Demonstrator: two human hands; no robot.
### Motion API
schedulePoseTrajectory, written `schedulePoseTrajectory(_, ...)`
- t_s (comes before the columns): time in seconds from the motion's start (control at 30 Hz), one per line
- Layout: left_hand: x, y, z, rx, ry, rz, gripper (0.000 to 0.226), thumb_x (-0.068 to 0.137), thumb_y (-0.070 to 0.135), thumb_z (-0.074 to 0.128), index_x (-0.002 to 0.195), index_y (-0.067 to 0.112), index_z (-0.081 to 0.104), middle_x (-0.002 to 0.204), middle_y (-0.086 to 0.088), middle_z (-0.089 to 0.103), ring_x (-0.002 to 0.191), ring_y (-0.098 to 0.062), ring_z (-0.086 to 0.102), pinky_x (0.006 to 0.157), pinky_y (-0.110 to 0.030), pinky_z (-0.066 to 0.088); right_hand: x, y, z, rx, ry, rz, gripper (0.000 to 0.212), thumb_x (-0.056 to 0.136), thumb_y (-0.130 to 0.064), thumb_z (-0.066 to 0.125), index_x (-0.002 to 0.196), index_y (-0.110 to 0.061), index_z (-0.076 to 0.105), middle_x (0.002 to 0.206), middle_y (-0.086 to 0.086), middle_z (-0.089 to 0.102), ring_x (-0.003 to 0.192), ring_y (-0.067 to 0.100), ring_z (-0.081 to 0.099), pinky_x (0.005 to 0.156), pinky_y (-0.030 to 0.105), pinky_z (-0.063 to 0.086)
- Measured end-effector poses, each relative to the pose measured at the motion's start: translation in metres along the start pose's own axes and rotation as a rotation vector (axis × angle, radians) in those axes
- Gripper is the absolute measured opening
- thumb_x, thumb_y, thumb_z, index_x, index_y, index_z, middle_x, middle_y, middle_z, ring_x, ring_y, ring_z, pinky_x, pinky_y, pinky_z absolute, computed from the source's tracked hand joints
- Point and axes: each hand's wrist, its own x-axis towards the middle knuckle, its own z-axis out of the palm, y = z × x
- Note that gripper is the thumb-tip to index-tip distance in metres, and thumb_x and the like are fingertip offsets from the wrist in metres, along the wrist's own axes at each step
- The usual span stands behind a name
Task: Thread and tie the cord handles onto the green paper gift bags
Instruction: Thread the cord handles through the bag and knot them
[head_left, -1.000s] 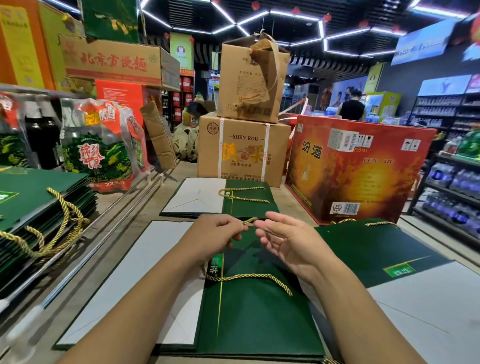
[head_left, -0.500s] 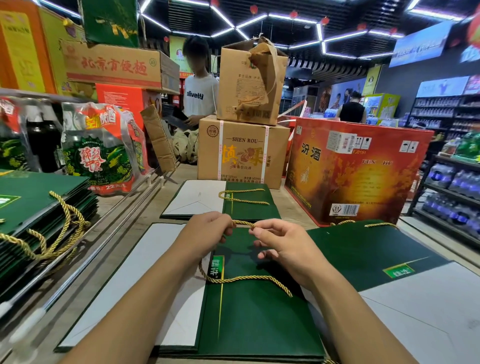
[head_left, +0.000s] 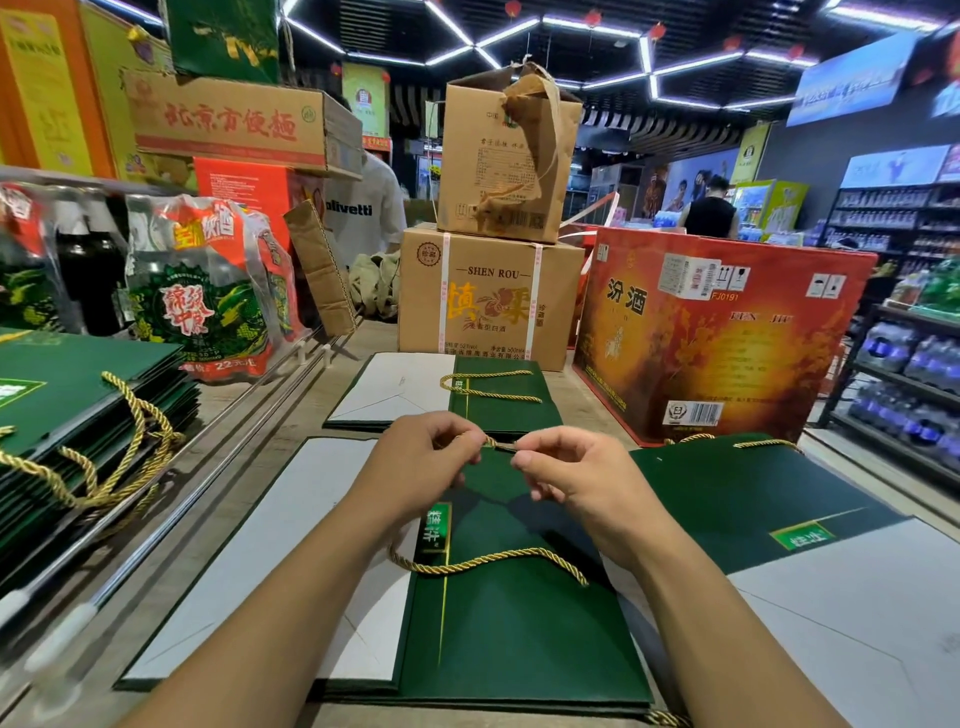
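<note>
Sideways, the cord (head_left: 501, 445) lies pinched between left hand (head_left: 415, 467) and right hand (head_left: 582, 480) fingers (head_left: 550, 448).

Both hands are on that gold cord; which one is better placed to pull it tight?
Probably the right hand: it pinches the gold cord with room to draw rightward over the green bag, while the left hand pinches the other side, fit for anchoring.

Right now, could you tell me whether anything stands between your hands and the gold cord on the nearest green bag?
Nothing visible does: the left hand and right hand both pinch the gold cord directly, above the far end of the green bag.
</note>
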Motion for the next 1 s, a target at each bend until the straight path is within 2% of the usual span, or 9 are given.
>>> schedulePoseTrajectory(0.2,-0.001,0.001,0.003,-0.066,-0.095,-0.031,0.009,0.096,0.025,0.066,0.095,0.022,0.075,0.084,0.001,0.074,0.069,-0.006,0.065,0.067,-0.022,0.054,0.000,0.000,0.002,-0.018,0.016,0.001,0.006,0.090,0.001,0.073,0.091,-0.004,0.075,0.073,0.012,0.067,0.067,0.020,0.059,0.066,0.032,0.053)
schedulePoseTrajectory(0.37,-0.003,0.000,0.002,-0.046,-0.145,0.009,0.005,0.092,0.022,0.072,0.096,0.020,0.075,0.075,0.002,0.070,0.063,-0.002,0.062,0.063,-0.019,0.051,-0.001,-0.001,0.003,-0.033,-0.007,0.021,0.008,0.090,0.000,0.072,0.089,-0.007,0.076,0.071,0.008,0.068,0.067,0.018,0.059,0.063,0.030,0.053)
schedulePoseTrajectory(0.47,-0.002,-0.001,0.002,-0.035,-0.115,0.013,0.004,0.093,0.020,0.071,0.094,0.019,0.075,0.077,0.002,0.071,0.066,-0.004,0.064,0.064,-0.019,0.054,0.001,-0.004,-0.007,-0.090,0.163,0.024,0.009,0.092,-0.002,0.070,0.090,-0.008,0.076,0.076,0.010,0.071,0.069,0.022,0.060,0.060,0.032,0.053)
schedulePoseTrajectory(0.57,-0.002,-0.002,0.003,-0.018,-0.093,0.004,0.005,0.093,0.020,0.070,0.093,0.019,0.075,0.079,0.001,0.071,0.070,-0.007,0.066,0.066,-0.021,0.056,0.003,-0.004,-0.022,-0.497,0.365,0.081,0.021,0.097,-0.010,0.058,0.090,-0.016,0.076,0.077,0.001,0.074,0.062,0.021,0.064,0.062,0.038,0.060)
schedulePoseTrajectory(0.67,-0.002,-0.005,0.005,0.026,-0.095,0.007,0.006,0.093,0.020,0.070,0.089,0.021,0.074,0.075,0.002,0.071,0.068,-0.008,0.064,0.067,-0.025,0.056,0.002,-0.007,-0.023,-0.906,0.293,0.188,0.030,0.096,-0.009,0.047,0.094,-0.014,0.077,0.093,0.010,0.074,0.077,0.030,0.067,0.074,0.035,0.058)
schedulePoseTrajectory(0.73,-0.002,-0.007,0.006,0.066,-0.095,0.005,0.008,0.093,0.020,0.069,0.086,0.022,0.073,0.073,0.004,0.071,0.066,-0.007,0.064,0.066,-0.026,0.056,0.000,-0.009,-0.019,-0.996,0.233,0.254,0.031,0.094,-0.007,0.047,0.098,-0.013,0.077,0.102,0.013,0.071,0.088,0.031,0.062,0.076,0.032,0.052)
schedulePoseTrajectory(0.9,-0.001,-0.009,0.006,0.111,-0.086,-0.007,0.010,0.092,0.019,0.069,0.084,0.023,0.072,0.076,0.004,0.070,0.065,-0.008,0.063,0.062,-0.025,0.055,-0.002,-0.011,-0.014,-1.071,0.162,0.290,0.030,0.092,-0.011,0.046,0.093,-0.013,0.076,0.096,0.012,0.071,0.088,0.031,0.064,0.078,0.034,0.056)
schedulePoseTrajectory(0.97,0.000,-0.010,0.005,0.135,-0.090,-0.009,0.009,0.092,0.020,0.069,0.084,0.023,0.071,0.076,0.005,0.069,0.064,-0.009,0.062,0.062,-0.026,0.054,-0.002,-0.009,-0.013,-0.982,0.185,0.274,0.029,0.093,-0.011,0.047,0.089,-0.013,0.076,0.087,0.009,0.071,0.082,0.030,0.066,0.073,0.033,0.056)
schedulePoseTrajectory(1.0,0.000,-0.011,0.005,0.155,-0.095,-0.016,0.009,0.092,0.021,0.069,0.084,0.024,0.071,0.078,0.005,0.070,0.064,-0.010,0.062,0.064,-0.028,0.054,-0.001,-0.008,-0.012,-0.859,0.205,0.279,0.028,0.094,-0.010,0.048,0.086,-0.010,0.076,0.078,0.007,0.070,0.073,0.028,0.065,0.065,0.033,0.055)
